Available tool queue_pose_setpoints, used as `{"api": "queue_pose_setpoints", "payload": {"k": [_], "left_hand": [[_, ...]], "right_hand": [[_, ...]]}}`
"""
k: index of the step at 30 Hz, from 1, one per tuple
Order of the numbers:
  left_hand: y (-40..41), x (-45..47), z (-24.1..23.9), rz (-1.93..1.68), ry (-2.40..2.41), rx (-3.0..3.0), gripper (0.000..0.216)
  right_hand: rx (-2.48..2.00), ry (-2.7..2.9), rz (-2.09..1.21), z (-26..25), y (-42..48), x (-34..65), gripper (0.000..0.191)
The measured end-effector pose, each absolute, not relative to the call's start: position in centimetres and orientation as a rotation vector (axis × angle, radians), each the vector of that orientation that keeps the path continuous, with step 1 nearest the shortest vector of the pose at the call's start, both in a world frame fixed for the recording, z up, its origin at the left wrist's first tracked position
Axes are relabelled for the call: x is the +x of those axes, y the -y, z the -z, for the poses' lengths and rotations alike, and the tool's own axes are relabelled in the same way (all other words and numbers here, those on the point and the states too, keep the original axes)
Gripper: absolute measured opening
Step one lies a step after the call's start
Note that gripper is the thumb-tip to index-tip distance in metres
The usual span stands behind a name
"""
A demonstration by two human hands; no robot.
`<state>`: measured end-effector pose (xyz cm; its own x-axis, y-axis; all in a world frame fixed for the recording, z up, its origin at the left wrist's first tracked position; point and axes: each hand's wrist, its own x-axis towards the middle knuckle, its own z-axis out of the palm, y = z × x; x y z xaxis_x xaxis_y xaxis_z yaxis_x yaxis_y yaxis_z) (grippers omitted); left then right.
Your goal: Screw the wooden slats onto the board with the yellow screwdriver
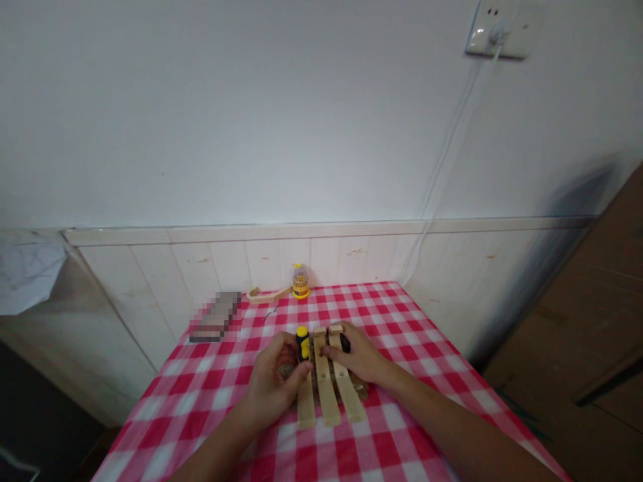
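On the checked cloth lies a wooden piece with several pale slats (329,402), fanned out towards me, with small screws showing in them. My left hand (271,381) curls round its left side, its fingers at a black and yellow screwdriver handle (303,343) that stands over the left slat. The left thumb rests along that slat, and the screwdriver's tip is hidden. From the right, my right hand (356,351) grips the far part of the slats, thumb on top of the middle one. Something brownish shows under the slats, too covered to name.
A clear tub with yellow top and base (300,282) stands by the wall. Beside it lie a wooden piece with a rounded end (266,296) and a thin metal item (270,312). A blurred-out flat object (216,318) lies at the left edge of the checked tablecloth (201,428).
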<state>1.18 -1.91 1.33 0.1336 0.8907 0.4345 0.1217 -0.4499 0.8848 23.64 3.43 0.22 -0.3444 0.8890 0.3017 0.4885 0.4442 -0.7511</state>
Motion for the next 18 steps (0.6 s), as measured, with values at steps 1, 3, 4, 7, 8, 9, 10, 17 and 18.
{"api": "queue_pose_setpoints", "payload": {"k": [1,3,4,7,8,9,10,17,18], "left_hand": [[2.0,1.2,-1.4,-1.380,-0.977,1.722,0.014],[2.1,1.2,-1.6,-1.371,-0.966,1.747,0.011],[2.1,1.2,-1.7,-1.366,-0.961,1.757,0.010],[2.2,1.2,-1.6,-1.377,-0.929,1.761,0.021],[2.2,1.2,-1.5,-1.394,-0.916,1.754,0.030],[2.2,1.2,-1.4,-1.411,-0.907,1.749,0.040],[2.2,1.2,-1.2,-1.427,-0.904,1.753,0.048],[1.9,0.7,-0.1,-1.470,-0.991,1.979,0.056],[1.9,0.7,-0.1,-1.492,-0.996,2.000,0.056]], "right_hand": [[-1.152,1.989,-0.718,-0.2,-3.4,23.7,0.019],[-1.149,1.985,-0.720,-0.1,-3.4,23.7,0.020],[-1.147,1.982,-0.725,-0.1,-3.4,23.7,0.020],[-1.131,1.978,-0.738,-0.2,-3.4,23.7,0.019],[-1.125,1.980,-0.743,-0.2,-3.3,23.7,0.018],[-1.120,1.980,-0.746,-0.3,-3.3,23.7,0.018],[-1.119,1.981,-0.749,-0.3,-3.3,23.7,0.018],[-1.167,1.963,-0.756,-0.6,-3.2,23.5,0.020],[-1.166,1.960,-0.760,-0.6,-3.2,23.5,0.019]]}}
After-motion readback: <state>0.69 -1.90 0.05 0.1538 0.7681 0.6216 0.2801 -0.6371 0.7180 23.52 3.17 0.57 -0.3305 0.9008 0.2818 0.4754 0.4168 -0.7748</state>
